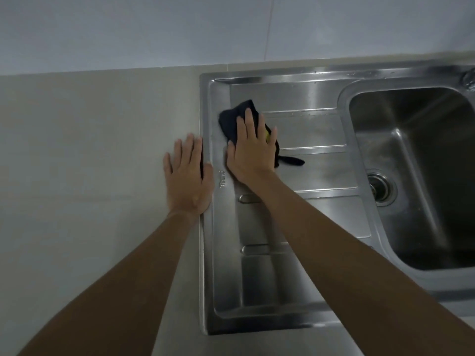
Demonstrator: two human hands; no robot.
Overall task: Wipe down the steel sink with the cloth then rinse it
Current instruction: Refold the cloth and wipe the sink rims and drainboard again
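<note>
the stamp [222, 179] on the sink [207, 227] is illegible.

**Surroundings: worktop and tiled wall**

A pale grey-beige worktop [90, 150] fills the left half of the view and carries on as a narrow strip along the near edge. Its surface is matt and plain — one faint line crosses it from left to right, too dim to tell whether it is a joint or a shadow. Along the worktop's far edge rises a wall [128, 29] of large pale tiles, with a single thin grout line [269, 27] running upright between two of them.
</note>
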